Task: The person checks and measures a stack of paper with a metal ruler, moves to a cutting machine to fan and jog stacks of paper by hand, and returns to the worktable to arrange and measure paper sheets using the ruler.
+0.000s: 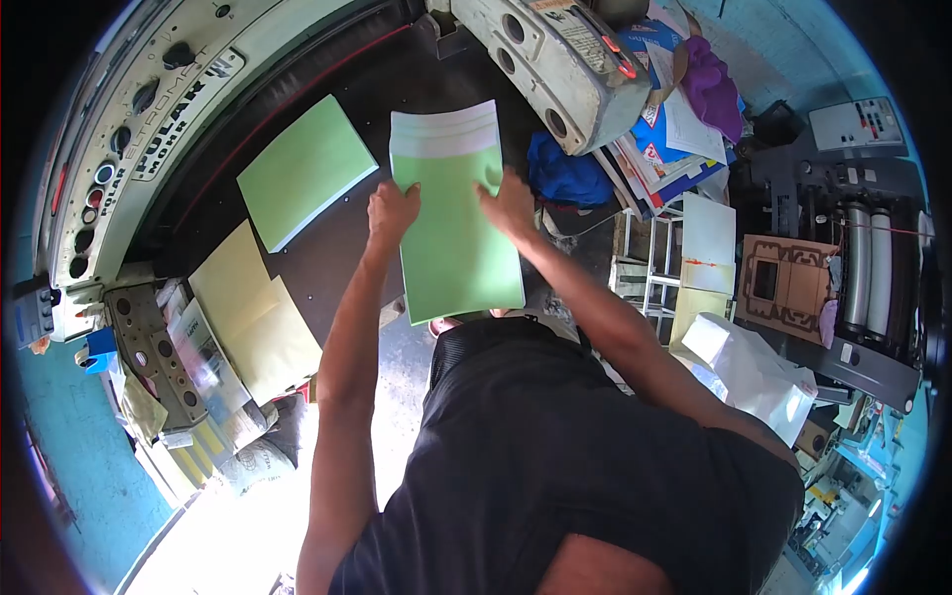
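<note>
A long stack of green sheets (461,233) with a white band at its far end lies in front of my body, its near end reaching past the dark table edge. My left hand (394,211) grips the stack's left side, fingers curled at the edge. On the opposite side my right hand (507,205) holds the right edge, its thumb over the top sheet. Another green stack (307,171), with a white side edge, rests at an angle on the dark table (322,233) to the left.
Cream sheets (253,307) lie at the left. A control panel (139,129) runs along the upper left. A machine arm (555,74) stands beyond the right hand, near blue cloth (567,171) and piled papers (664,149). A white rack (662,258) is at the right.
</note>
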A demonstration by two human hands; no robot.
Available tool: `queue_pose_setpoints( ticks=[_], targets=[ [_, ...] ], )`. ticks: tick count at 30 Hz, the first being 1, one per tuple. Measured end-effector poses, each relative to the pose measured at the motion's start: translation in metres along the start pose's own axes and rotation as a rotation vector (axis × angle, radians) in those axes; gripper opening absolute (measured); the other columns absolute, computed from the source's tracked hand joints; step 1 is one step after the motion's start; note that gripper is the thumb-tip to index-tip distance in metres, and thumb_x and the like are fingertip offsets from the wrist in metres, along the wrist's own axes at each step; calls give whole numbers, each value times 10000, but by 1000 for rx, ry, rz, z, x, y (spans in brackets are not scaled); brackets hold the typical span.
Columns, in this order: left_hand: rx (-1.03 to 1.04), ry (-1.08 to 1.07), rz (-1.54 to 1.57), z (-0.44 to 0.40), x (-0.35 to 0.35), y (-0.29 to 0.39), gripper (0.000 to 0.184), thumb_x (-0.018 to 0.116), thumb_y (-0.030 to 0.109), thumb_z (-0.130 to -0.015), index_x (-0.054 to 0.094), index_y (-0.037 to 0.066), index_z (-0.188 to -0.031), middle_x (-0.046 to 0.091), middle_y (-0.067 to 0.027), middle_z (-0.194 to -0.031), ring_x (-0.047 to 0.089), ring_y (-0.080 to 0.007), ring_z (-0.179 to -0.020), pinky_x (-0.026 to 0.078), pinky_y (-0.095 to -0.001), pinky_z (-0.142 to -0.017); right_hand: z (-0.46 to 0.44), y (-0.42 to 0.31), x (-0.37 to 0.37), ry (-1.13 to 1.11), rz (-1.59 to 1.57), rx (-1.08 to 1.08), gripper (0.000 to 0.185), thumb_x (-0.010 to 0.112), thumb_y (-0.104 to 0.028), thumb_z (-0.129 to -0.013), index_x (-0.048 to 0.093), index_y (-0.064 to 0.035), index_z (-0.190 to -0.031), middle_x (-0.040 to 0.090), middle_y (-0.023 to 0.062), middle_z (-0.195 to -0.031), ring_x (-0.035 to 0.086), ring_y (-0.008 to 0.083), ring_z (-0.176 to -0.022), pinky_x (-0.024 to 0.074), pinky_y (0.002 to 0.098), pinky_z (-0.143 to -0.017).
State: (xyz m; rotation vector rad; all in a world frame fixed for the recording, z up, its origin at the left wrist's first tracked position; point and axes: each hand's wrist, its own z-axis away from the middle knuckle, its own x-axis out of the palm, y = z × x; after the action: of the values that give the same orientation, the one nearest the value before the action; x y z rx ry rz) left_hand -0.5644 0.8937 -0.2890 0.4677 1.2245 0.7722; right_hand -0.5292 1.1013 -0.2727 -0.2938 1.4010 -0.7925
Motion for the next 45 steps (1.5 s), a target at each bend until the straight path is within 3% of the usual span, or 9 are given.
queue_pose_setpoints(
  ticks=[2, 8, 13, 16, 22, 28, 34, 40, 45],
  targets=[
    [140, 151, -355, 15, 0, 21, 440, 661, 373, -858, 661, -49, -984, 688, -277, -907, 683, -434, -854, 544, -477, -749, -13, 12, -2, -3, -158, -72, 338, 627, -291, -883, 584, 31, -976, 651, 334, -888, 652, 493, -876, 533, 539, -796],
    [164, 312, 140, 84, -49, 80, 303, 636, 267, -916, 643, -15, -1025, 673, -190, -767, 661, -270, -672, 520, -376, -665, 20, -30, -63, 154, -537, -317, 271, 596, -192, -935, 581, 24, -1099, 661, 277, -849, 662, 426, -785, 520, 445, -703],
    [421, 485, 446, 95, -74, 97, 278, 608, 228, -968, 629, -19, -1093, 662, -73, -789, 553, -126, -646, 466, -295, -609, 22, -51, -86, 85, -879, -589, 303, 543, -70, -989, 462, 36, -1260, 599, 87, -1055, 550, 100, -925, 463, 270, -794],
    [278, 390, 475, 103, -87, 96, 338, 604, 257, -978, 613, -18, -1174, 670, -74, -932, 583, -146, -791, 481, -302, -731, 26, -66, -93, 109, -997, -688, 352, 537, -68, -991, 411, 35, -1303, 590, 97, -1070, 550, 109, -945, 461, 263, -819],
    [633, 184, 656, 101, -97, 76, 789, 703, 280, -859, 291, 50, -1492, 443, -208, -1437, 458, -308, -1294, 384, -431, -1059, 20, -50, -97, -76, -1070, -628, 610, 715, -64, -840, 366, -2, -1336, 538, 111, -1214, 530, 181, -1136, 445, 321, -958],
    [684, 150, 731, 82, -84, 67, 868, 811, 142, -748, 317, 53, -1456, 503, -206, -1370, 494, -322, -1279, 400, -471, -1077, -8, -46, -106, -133, -885, -747, 651, 752, -39, -774, 396, -23, -1319, 526, 112, -1233, 511, 196, -1176, 389, 331, -1025],
    [470, 294, 600, 67, -80, 74, 469, 807, 120, -792, 549, 12, -1169, 652, -86, -1024, 607, -177, -976, 481, -332, -890, -17, -60, -102, -162, -850, -571, 560, 756, -46, -790, 449, 1, -1257, 570, 95, -1155, 556, 164, -1073, 440, 313, -958],
    [676, 406, 616, 97, -89, 76, 485, 821, 155, -785, 561, 2, -1165, 642, -117, -1069, 587, -198, -1048, 470, -346, -927, 5, -59, -115, -96, -913, -727, 671, 789, -41, -738, 431, -32, -1306, 554, 84, -1148, 549, 166, -1077, 418, 309, -978],
    [481, 251, 578, 85, -69, 46, 493, 810, 165, -803, 564, -6, -1195, 656, -117, -1064, 613, -222, -1026, 466, -363, -956, -1, -43, -97, -173, -776, -640, 584, 786, -57, -761, 456, -43, -1242, 562, 84, -1151, 529, 163, -1136, 421, 323, -973]
  ],
)
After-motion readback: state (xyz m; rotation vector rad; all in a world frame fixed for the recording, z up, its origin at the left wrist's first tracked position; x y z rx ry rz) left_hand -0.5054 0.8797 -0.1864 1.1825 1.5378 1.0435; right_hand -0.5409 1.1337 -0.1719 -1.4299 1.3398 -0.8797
